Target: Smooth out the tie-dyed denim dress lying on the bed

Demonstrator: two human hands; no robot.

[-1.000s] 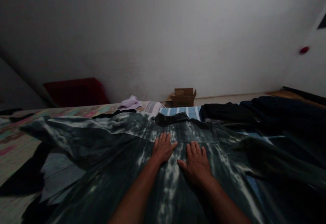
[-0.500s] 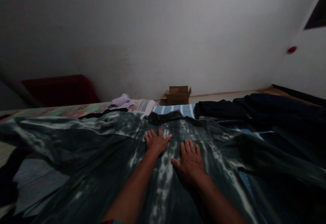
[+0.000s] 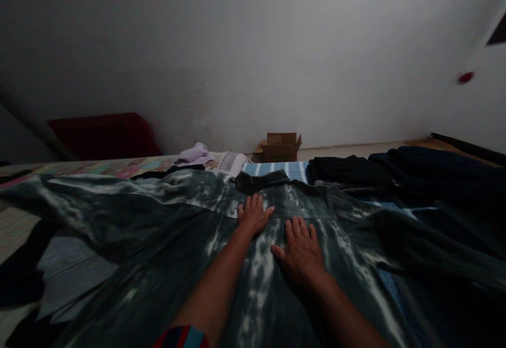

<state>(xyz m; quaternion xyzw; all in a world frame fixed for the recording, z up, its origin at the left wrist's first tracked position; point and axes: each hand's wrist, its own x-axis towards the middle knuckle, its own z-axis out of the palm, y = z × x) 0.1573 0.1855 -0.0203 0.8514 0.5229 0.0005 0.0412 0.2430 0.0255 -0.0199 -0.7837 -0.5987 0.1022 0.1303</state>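
Observation:
A dark tie-dye denim jacket (image 3: 166, 242) lies spread back-up on the bed, its collar (image 3: 261, 180) at the far side and both sleeves stretched out. My left hand (image 3: 253, 215) rests flat on the jacket's upper back just below the collar, fingers stretched out. My right hand (image 3: 300, 250) lies flat on the cloth a little nearer to me and to the right, fingers together and extended. Neither hand holds anything.
Dark folded clothes (image 3: 348, 170) and a navy pile (image 3: 435, 166) lie at the right on a blue striped sheet (image 3: 276, 168). A lilac cloth (image 3: 195, 154) sits beyond the jacket. A cardboard box (image 3: 281, 146) stands by the wall, a red object (image 3: 103, 136) at the left.
Both hands stay flat on the jacket's back, shifting only slightly. The view swung a little left, then back right.

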